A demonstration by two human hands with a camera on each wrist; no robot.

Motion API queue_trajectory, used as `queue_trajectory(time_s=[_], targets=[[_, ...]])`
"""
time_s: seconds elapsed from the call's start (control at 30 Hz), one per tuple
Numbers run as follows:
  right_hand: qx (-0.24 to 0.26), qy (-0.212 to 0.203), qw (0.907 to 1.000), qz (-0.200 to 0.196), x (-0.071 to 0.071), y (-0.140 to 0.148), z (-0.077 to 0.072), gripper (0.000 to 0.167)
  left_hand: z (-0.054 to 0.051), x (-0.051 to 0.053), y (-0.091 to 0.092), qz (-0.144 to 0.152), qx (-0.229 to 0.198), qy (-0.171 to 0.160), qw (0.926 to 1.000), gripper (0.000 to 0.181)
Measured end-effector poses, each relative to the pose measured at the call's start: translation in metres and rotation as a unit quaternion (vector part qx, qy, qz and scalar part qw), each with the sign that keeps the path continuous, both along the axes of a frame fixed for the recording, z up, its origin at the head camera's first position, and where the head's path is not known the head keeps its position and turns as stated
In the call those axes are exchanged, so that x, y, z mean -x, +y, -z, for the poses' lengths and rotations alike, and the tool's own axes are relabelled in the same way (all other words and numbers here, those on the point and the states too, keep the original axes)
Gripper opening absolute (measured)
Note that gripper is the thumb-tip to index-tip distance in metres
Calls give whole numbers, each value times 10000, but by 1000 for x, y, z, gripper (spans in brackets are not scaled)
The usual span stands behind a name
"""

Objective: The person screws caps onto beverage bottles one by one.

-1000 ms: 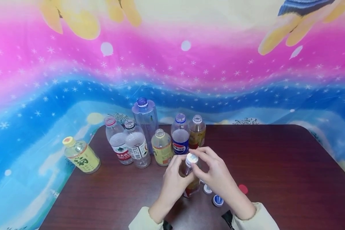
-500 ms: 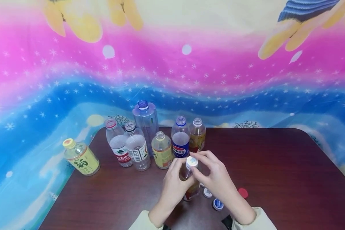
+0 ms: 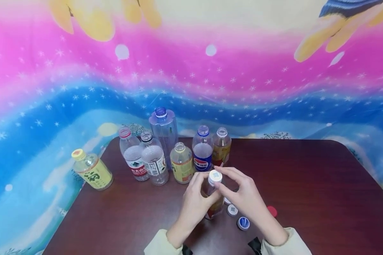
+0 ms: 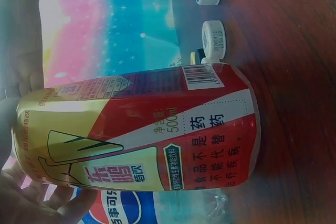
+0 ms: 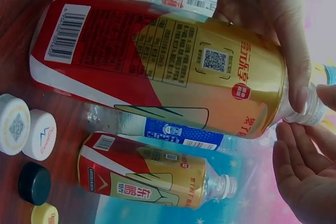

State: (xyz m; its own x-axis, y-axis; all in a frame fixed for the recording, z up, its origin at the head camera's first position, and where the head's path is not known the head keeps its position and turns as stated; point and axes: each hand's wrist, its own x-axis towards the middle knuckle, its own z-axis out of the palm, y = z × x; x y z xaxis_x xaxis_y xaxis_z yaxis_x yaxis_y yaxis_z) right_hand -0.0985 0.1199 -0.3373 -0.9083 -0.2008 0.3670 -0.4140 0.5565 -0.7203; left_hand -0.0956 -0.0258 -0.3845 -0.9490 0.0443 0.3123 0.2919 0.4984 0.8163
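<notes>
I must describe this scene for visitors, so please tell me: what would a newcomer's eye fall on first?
Probably the large pink and blue backdrop printed with snowflakes, behind the dark brown table. The eye might then drop to the red and gold plastic bottle near the front, held by the left hand while the right hand pinches its round white cap. Farther back, left of centre, stands the tall purple plastic bottle.

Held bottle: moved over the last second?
No, no clear shift either way. In the head view, the held bottle keeps its place against the blue cap lying on the table.
</notes>
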Motion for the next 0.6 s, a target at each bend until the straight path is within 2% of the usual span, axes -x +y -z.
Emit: queue_trajectory(time_s=[0.13,0.33,0.4,0.5,0.6], targets=[[22,-80,9998,174,2,-1,-2,38,-1,0,0,24,-52,-89,9999,44],[-11,-115,9994,338,3,-2,-2,36,-1,0,0,22,-86,-56,9999,42],[-101,-101,9996,223,3,-2,-2,42,-2,0,0,16,-66,-25,10000,43],[-164,-65,9996,-205,3,-1,1,48,-2,1,-1,21,-47,0,10000,44],[-172,-124,9986,-485,3,2,3,48,-1,0,-1,34,-72,-24,10000,44]])
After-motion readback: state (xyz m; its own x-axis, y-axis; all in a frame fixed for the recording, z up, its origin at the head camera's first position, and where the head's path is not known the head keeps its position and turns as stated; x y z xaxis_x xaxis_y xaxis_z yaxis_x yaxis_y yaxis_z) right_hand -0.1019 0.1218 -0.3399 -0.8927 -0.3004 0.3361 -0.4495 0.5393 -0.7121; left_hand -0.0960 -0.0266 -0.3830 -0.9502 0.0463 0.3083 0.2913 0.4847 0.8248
